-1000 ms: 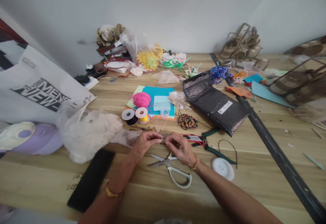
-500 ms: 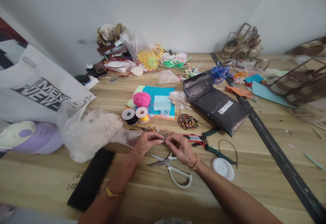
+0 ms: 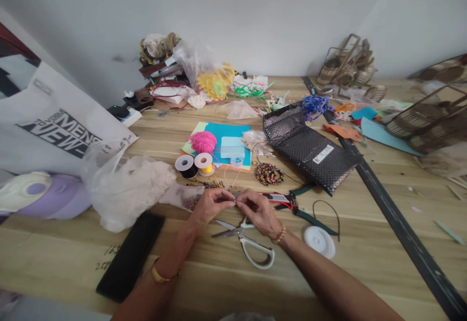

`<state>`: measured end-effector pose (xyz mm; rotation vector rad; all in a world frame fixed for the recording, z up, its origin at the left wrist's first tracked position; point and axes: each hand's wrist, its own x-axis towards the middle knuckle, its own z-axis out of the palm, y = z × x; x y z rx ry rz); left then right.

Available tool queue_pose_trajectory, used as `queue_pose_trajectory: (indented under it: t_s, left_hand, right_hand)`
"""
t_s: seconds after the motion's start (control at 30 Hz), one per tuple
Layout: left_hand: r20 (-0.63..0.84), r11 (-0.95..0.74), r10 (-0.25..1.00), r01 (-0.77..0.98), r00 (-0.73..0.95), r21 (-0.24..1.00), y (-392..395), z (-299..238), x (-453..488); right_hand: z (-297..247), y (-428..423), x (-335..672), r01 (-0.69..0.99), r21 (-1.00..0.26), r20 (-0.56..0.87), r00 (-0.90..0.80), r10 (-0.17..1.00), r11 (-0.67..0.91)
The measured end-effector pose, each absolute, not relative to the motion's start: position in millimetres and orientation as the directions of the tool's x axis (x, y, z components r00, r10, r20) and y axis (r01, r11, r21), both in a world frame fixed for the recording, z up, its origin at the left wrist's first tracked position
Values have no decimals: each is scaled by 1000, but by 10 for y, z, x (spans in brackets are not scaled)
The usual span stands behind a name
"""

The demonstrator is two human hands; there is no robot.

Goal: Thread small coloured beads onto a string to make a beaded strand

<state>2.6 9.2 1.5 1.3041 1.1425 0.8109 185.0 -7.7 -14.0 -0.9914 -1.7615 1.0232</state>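
My left hand [image 3: 210,206] and my right hand [image 3: 258,212] meet at the fingertips, both pinched closed. Something tiny shows between them, too small to name. Just below lie scissors [image 3: 251,248] with white handles, their blades spread, partly under my right hand. Behind my right hand are a utility knife [image 3: 276,198] and green-handled pliers [image 3: 296,203]. Left of my left hand rests a small clear bag [image 3: 182,197] of beads. A coil of multicoloured beads [image 3: 269,174] and a row of loose beads [image 3: 211,185] lie beyond the hands.
Black thread [image 3: 186,166] and yellow thread [image 3: 205,165] spools stand by pink yarn [image 3: 203,142]. A black bubble mailer [image 3: 317,153] lies to the right, a white spool [image 3: 319,242] nearer. At left are a black case [image 3: 131,258], a plastic bag [image 3: 127,189] and a large white bag [image 3: 54,121].
My fingertips have shifted very slightly around the tiny item between them. Everything else on the table looks unmoved.
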Motion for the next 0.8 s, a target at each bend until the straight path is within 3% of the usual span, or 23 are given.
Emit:
queue_pose_trajectory:
  t_s: [0.6, 0.8]
  left_hand:
    - [-195, 170, 947, 117, 254, 978, 98, 73, 23]
    - [-155, 128, 958, 121, 242, 984, 77, 129, 30]
  right_hand:
    - [-129, -75, 1850, 228, -906, 279, -308, 910, 355]
    - [-116, -86, 1854, 160, -914, 328, -246, 912, 372]
